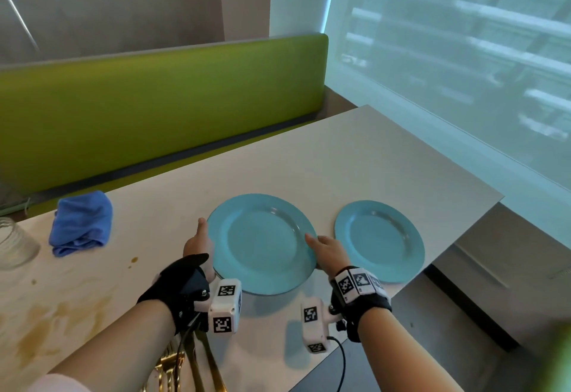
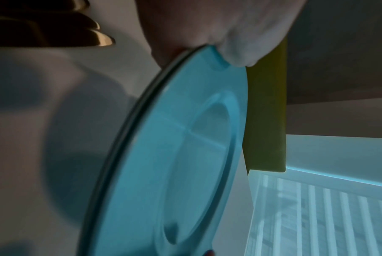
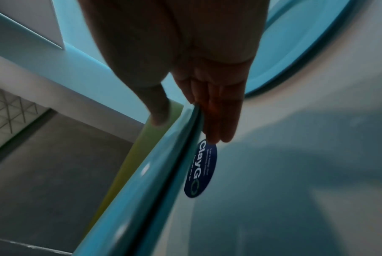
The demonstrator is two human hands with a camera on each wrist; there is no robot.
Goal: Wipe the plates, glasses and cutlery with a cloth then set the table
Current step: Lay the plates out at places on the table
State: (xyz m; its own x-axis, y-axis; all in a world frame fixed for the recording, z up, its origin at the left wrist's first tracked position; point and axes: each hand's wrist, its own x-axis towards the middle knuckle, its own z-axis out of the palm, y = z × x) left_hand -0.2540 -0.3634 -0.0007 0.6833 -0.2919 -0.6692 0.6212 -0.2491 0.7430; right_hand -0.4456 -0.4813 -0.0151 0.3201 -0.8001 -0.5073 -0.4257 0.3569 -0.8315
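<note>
Both hands hold one blue plate (image 1: 262, 243) just above the surface (image 1: 355, 156). The left hand (image 1: 197, 245) and right hand (image 1: 329, 251) each pinch its rim with their fingers (image 3: 218, 117). A second plate (image 1: 379, 241) sits right beside it, near the edge, so a bump could knock it off. Only the right wrist view shows the sticker (image 3: 200, 168) underneath. The cloth (image 1: 81, 223) lies farther left.

Two turquoise plates (image 1: 262, 243) (image 1: 380, 241), blue cloth (image 1: 82, 223), gold cutlery (image 1: 185, 367), green bench back (image 1: 154, 107)
</note>
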